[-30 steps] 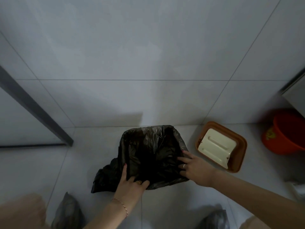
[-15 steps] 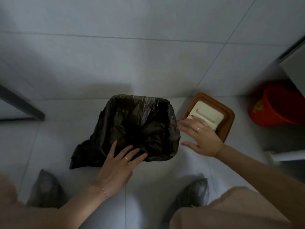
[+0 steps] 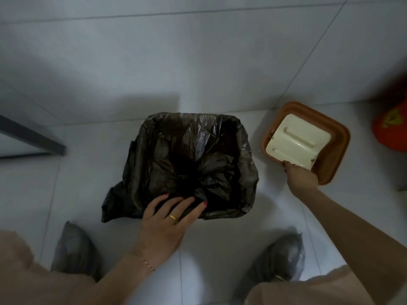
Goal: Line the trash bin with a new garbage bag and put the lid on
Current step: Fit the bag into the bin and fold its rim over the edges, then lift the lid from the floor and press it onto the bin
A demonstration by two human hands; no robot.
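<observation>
Tiled floor (image 3: 66, 194); black bag (image 3: 191, 155) lines bin; right hand (image 3: 300, 178) grips lid (image 3: 308, 142).

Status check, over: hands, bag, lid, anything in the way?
Left hand flat on bag at bin's near rim. Right hand has a grip on lid, which lies on the floor beside the bin. Nothing in the way.

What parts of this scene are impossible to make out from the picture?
- Trash bin: head view, its walls fully covered by the black garbage bag.
- Right hand fingertips: tucked under the lid edge.
- Red bucket: cut off by the right edge, blurred.
- Bag's bottom: too dark.
</observation>
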